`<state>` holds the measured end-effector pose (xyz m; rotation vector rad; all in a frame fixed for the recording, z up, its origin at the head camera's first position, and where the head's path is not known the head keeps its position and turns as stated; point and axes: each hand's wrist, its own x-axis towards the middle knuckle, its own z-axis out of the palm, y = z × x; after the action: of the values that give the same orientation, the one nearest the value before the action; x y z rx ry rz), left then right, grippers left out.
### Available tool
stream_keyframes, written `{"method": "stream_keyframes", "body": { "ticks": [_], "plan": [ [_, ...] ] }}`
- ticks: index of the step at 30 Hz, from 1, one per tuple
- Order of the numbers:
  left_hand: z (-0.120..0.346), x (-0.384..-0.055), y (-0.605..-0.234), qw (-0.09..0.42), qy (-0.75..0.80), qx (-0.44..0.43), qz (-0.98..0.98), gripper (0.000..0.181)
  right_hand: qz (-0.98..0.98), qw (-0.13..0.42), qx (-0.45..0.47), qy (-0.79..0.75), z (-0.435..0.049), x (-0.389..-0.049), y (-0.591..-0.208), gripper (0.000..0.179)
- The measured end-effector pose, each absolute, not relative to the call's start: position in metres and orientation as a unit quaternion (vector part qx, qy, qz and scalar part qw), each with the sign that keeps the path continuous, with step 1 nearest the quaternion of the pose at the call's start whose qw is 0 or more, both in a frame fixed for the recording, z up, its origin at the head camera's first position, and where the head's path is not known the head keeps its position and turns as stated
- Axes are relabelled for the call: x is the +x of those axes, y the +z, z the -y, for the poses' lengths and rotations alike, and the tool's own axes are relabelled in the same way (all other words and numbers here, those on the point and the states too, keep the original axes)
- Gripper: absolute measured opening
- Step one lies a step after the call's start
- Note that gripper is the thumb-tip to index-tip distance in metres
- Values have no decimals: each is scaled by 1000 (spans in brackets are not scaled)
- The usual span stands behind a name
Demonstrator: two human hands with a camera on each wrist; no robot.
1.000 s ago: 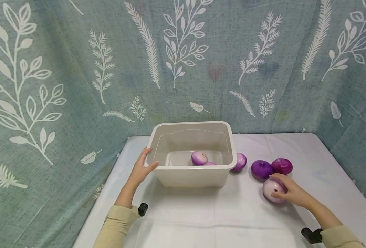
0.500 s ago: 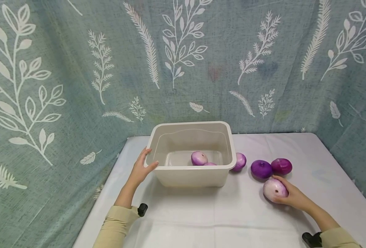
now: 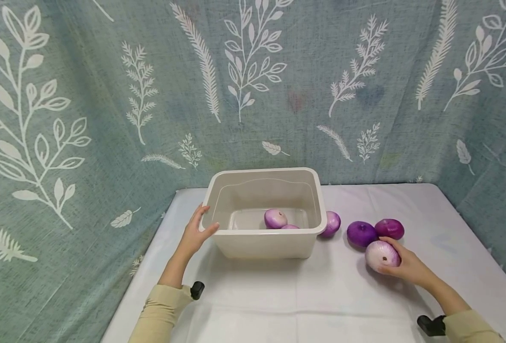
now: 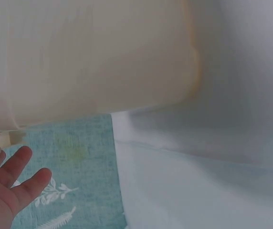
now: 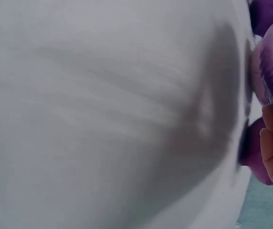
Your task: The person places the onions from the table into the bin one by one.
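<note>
My right hand (image 3: 410, 267) grips a pale pink-white onion (image 3: 380, 255) from its right side, thumb at the front and fingers behind. In the right wrist view that onion sits at the right edge. Two darker purple onions, one deep violet (image 3: 362, 234) and one magenta (image 3: 390, 229), lie just behind it. My left hand (image 3: 192, 238) rests at the left front corner of a beige plastic bin (image 3: 261, 245), fingers spread along the rim. In the left wrist view these fingers look straight. Inside the bin are an onion (image 3: 275, 218) and another, mostly hidden one (image 3: 290, 226).
One more purple onion (image 3: 332, 224) lies against the bin's right side, partly covered by it. A white cloth (image 3: 295, 305) covers the table. Leaf-patterned green fabric (image 3: 295, 138) hangs behind and at both sides.
My right hand has closed around the pale onion and turned it slightly, shifting it a little to the right and back. My left hand and the bin have stayed put.
</note>
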<state>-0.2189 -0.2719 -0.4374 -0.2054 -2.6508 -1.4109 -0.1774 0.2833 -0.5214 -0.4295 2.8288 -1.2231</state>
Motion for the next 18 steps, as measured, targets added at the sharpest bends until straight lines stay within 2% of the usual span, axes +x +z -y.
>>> {"method": "stream_keyframes", "body": {
  "ticks": [13, 18],
  "plan": [
    [272, -218, -438, 63, -471, -67, 878, 64, -908, -17, -168, -384, -286, -196, -484, 76],
    [272, -218, -438, 64, -465, -64, 880, 65, -906, -7, -174, -385, -285, -204, -470, 76]
  ]
}}
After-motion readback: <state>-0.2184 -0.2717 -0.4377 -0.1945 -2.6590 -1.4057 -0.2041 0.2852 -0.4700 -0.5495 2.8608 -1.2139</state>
